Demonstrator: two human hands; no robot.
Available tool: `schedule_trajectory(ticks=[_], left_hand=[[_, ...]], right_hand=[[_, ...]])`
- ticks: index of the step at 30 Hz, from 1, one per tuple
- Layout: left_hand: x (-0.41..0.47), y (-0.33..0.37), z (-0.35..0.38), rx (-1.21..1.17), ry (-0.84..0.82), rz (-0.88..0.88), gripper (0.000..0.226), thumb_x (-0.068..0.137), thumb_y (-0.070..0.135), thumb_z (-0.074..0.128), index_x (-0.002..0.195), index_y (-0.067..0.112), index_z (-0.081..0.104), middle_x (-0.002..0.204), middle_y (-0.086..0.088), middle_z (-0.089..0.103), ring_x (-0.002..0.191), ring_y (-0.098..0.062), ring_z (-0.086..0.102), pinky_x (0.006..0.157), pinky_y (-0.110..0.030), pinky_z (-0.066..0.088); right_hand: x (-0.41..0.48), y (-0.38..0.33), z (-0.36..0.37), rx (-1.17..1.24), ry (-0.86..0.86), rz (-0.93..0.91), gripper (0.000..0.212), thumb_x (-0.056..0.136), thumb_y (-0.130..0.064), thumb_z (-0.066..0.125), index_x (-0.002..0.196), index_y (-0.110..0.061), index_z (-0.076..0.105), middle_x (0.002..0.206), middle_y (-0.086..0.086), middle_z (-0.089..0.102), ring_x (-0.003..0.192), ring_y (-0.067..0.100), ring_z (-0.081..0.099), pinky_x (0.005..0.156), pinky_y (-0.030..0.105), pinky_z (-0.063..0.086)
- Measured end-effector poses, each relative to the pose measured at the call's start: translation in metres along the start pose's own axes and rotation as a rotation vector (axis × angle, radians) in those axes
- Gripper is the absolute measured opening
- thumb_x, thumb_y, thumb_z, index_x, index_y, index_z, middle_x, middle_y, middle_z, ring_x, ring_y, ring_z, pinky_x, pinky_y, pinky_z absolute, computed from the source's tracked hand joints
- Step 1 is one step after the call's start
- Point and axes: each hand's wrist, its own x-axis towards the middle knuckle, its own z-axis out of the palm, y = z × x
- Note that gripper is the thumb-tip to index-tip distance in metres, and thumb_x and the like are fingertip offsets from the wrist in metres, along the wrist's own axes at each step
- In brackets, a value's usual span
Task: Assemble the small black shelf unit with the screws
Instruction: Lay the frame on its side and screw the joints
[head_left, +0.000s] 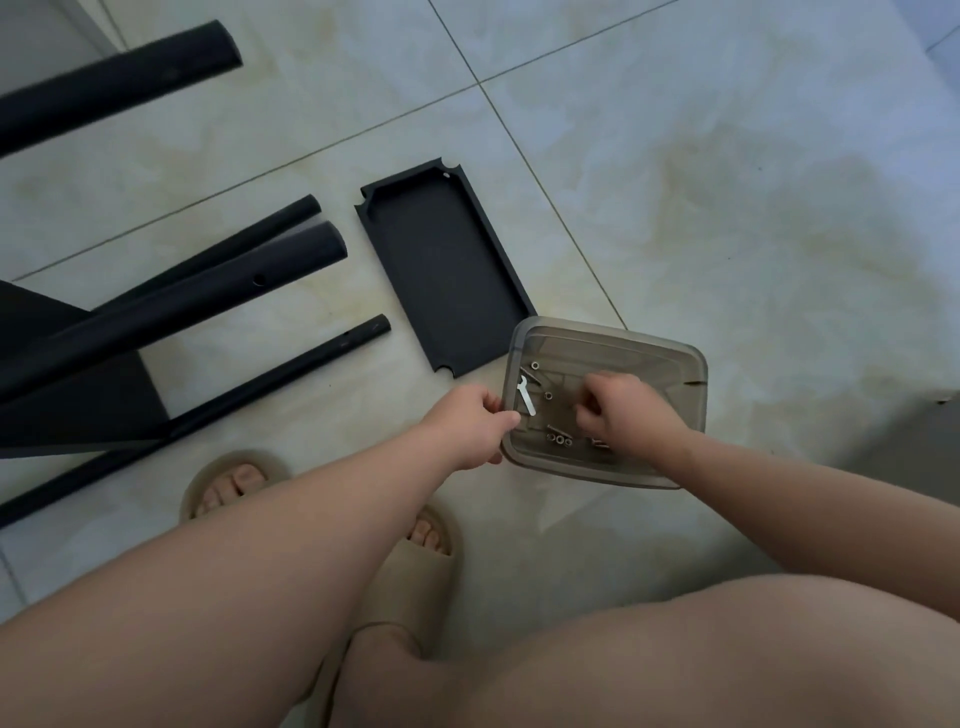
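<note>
My left hand pinches the rim of the smoky tub; my right hand curls among the screws inside, grasp unclear.

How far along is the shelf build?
Early. Done: some posts look joined to a black panel at left. In hand: left hand grips the container rim; right hand reaches among the hardware inside, catch unclear. Left: shelf tray lies loose on the floor, wrench sits in the container.
</note>
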Motion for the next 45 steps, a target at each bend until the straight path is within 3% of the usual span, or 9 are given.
schedule_trajectory(ticks=[8, 14, 22, 26, 31, 34, 38, 41, 45], left_hand=[[-0.007, -0.001, 0.001, 0.046, 0.024, -0.005, 0.023, 0.100, 0.018, 0.058, 0.078, 0.023, 0.054, 0.108, -0.016, 0.070, 0.099, -0.033, 0.072, 0.053, -0.022, 0.040], [0.004, -0.015, 0.010, 0.015, 0.055, 0.012, 0.005, 0.098, 0.019, 0.061, 0.099, 0.013, 0.060, 0.102, -0.014, 0.072, 0.090, -0.031, 0.073, 0.081, -0.037, 0.055], [0.005, -0.015, 0.011, -0.025, 0.045, 0.016, 0.007, 0.098, 0.016, 0.059, 0.102, 0.010, 0.058, 0.097, -0.012, 0.072, 0.083, -0.027, 0.075, 0.057, -0.024, 0.045], [0.003, -0.012, 0.014, 0.001, 0.070, 0.023, 0.003, 0.098, 0.016, 0.059, 0.099, 0.014, 0.057, 0.101, -0.014, 0.073, 0.085, -0.028, 0.075, 0.064, -0.027, 0.050], [-0.019, -0.001, -0.002, 0.293, 0.006, 0.042, 0.044, 0.097, 0.025, 0.064, 0.138, 0.015, 0.051, 0.132, -0.009, 0.061, 0.120, -0.029, 0.060, 0.103, -0.036, 0.047], [-0.048, 0.011, -0.026, 0.463, 0.007, 0.072, 0.044, 0.097, 0.030, 0.063, 0.138, 0.016, 0.053, 0.138, -0.006, 0.056, 0.126, -0.026, 0.055, 0.100, -0.028, 0.042], [-0.103, 0.021, -0.069, 0.510, 0.113, 0.139, 0.038, 0.097, 0.030, 0.063, 0.131, 0.016, 0.059, 0.133, -0.004, 0.061, 0.116, -0.023, 0.061, 0.087, -0.025, 0.044], [-0.153, 0.012, -0.104, 0.504, 0.223, 0.167, 0.035, 0.097, 0.030, 0.062, 0.129, 0.015, 0.060, 0.128, -0.004, 0.063, 0.110, -0.025, 0.063, 0.084, -0.026, 0.045], [-0.231, -0.022, -0.153, 0.469, 0.336, 0.156, 0.030, 0.097, 0.034, 0.062, 0.123, 0.020, 0.063, 0.115, 0.001, 0.063, 0.105, -0.021, 0.063, 0.092, -0.031, 0.049]], right_hand=[[0.006, -0.014, 0.019, -0.018, -0.186, 0.068, 0.019, 0.091, -0.017, 0.062, 0.110, -0.014, 0.062, 0.115, 0.012, 0.067, 0.106, 0.033, 0.062, 0.084, 0.037, 0.052], [0.017, -0.013, 0.038, -0.152, -0.255, -0.002, 0.035, 0.092, -0.029, 0.068, 0.122, -0.016, 0.056, 0.122, 0.014, 0.064, 0.111, 0.036, 0.062, 0.087, 0.041, 0.052], [0.021, -0.016, 0.035, -0.117, -0.270, 0.000, 0.018, 0.090, -0.017, 0.063, 0.107, -0.012, 0.063, 0.111, 0.017, 0.069, 0.101, 0.037, 0.065, 0.082, 0.038, 0.053], [0.008, -0.017, 0.024, 0.073, -0.181, 0.085, 0.009, 0.083, -0.016, 0.066, 0.088, -0.014, 0.058, 0.089, 0.009, 0.064, 0.088, 0.032, 0.062, 0.070, 0.034, 0.047], [-0.015, -0.021, -0.013, 0.214, -0.094, 0.095, 0.016, 0.087, -0.009, 0.064, 0.101, -0.015, 0.069, 0.091, 0.001, 0.067, 0.085, 0.023, 0.065, 0.073, 0.028, 0.051], [-0.023, -0.044, -0.046, 0.283, -0.045, 0.062, 0.012, 0.090, -0.009, 0.064, 0.087, -0.019, 0.069, 0.078, -0.003, 0.070, 0.073, 0.020, 0.066, 0.058, 0.017, 0.047], [-0.036, -0.096, -0.104, 0.390, 0.048, -0.039, 0.017, 0.086, -0.008, 0.067, 0.075, -0.022, 0.066, 0.059, -0.007, 0.069, 0.051, 0.006, 0.062, 0.056, 0.022, 0.050], [-0.055, -0.144, -0.144, 0.399, 0.090, -0.151, 0.021, 0.083, -0.005, 0.067, 0.072, -0.023, 0.065, 0.057, -0.016, 0.067, 0.054, 0.000, 0.062, 0.058, 0.021, 0.047], [-0.085, -0.218, -0.172, 0.389, 0.157, -0.268, 0.019, 0.083, -0.008, 0.070, 0.072, -0.024, 0.066, 0.056, -0.011, 0.063, 0.057, 0.008, 0.062, 0.061, 0.027, 0.051]])
